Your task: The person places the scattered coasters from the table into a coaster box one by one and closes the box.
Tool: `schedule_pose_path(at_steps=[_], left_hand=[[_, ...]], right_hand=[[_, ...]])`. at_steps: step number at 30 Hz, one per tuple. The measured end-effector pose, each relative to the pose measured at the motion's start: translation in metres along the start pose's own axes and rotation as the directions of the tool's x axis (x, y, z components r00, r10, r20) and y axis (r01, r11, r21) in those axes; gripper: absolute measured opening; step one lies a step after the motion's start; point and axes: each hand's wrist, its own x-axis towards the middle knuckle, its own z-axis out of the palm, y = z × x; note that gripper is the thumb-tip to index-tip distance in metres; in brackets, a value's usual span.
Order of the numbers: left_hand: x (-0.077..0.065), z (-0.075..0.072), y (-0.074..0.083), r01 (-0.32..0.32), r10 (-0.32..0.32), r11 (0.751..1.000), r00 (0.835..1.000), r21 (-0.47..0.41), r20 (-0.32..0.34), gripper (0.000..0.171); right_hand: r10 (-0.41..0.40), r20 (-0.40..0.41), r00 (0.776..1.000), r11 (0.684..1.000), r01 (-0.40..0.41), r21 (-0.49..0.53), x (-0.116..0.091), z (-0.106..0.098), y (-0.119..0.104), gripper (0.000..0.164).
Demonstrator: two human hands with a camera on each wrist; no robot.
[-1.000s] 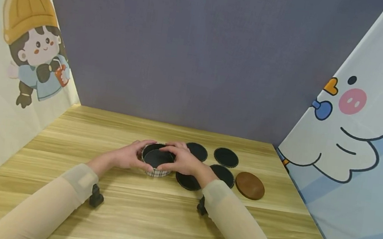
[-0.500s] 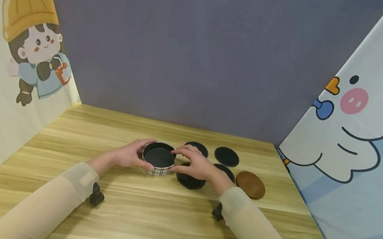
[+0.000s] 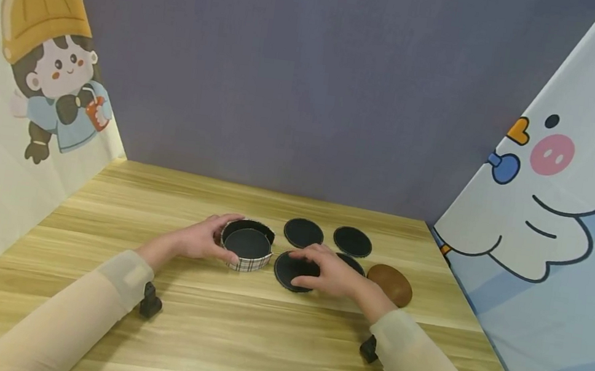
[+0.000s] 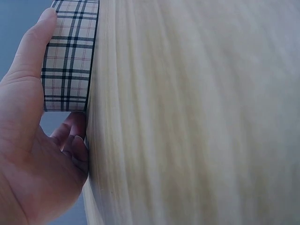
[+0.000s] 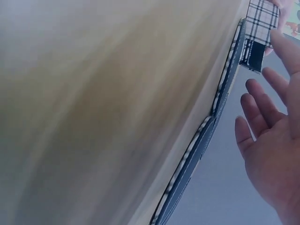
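Left hand (image 3: 200, 243) grips the round plaid holder (image 3: 247, 247) by its side wall: thumb along the near wall, fingers curled round the far side. The left wrist view confirms this, with the thumb (image 4: 29, 49) flat on the plaid band and the fingertips tucked at its base against the wooden table (image 3: 235, 326). The holder stands upright on the table, with one black disc lying flat inside it.

Right hand (image 3: 328, 271) is spread and relaxed, fingers only slightly bent, over the black coaster (image 3: 289, 270) that lies flat just to the thumb side of that hand, close beside the holder. In the head view the fingertips seem to touch the coaster's top. The right wrist view shows the fingers (image 5: 255, 101) open and apart from the coaster's edge, so no grip is closed on it. Contact cannot be told for certain.

Beyond the right hand's fingertips lie two more black coasters (image 3: 303, 233), (image 3: 352, 242). A fourth is partly hidden under the hand. A brown coaster (image 3: 389, 284) lies on its little-finger side.

Judgement: the coaster is thin and flush with the table, so a pinch from above would likely slip. Better to press lightly, slide it until an edge can be caught, then pinch rim to rim. The left hand should keep the holder steady, and the coaster should go in level so that it does not catch on the rim.
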Motion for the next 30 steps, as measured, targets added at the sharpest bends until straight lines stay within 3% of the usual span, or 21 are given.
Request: schedule_pose_path(at_steps=[11, 21, 30], left_hand=[[-0.001, 0.0, -0.001, 0.002, -0.002, 1.0, 1.0, 0.001, -0.002, 0.116], [-0.001, 0.001, -0.001, -0.003, 0.003, 1.0, 1.0, -0.023, 0.002, 0.115], [-0.002, 0.001, -0.001, 0.006, -0.006, 1.0, 1.0, -0.023, 0.001, 0.116]], right_hand=[[-0.122, 0.072, 0.99, 0.984, 0.13, -0.123, -0.015, -0.003, 0.004, 0.046], [-0.058, 0.112, 0.992, 0.989, 0.073, -0.129, -0.015, 0.0, 0.003, 0.041], [-0.072, 0.122, 0.99, 0.991, 0.085, -0.106, -0.023, 0.004, -0.002, 0.04]])
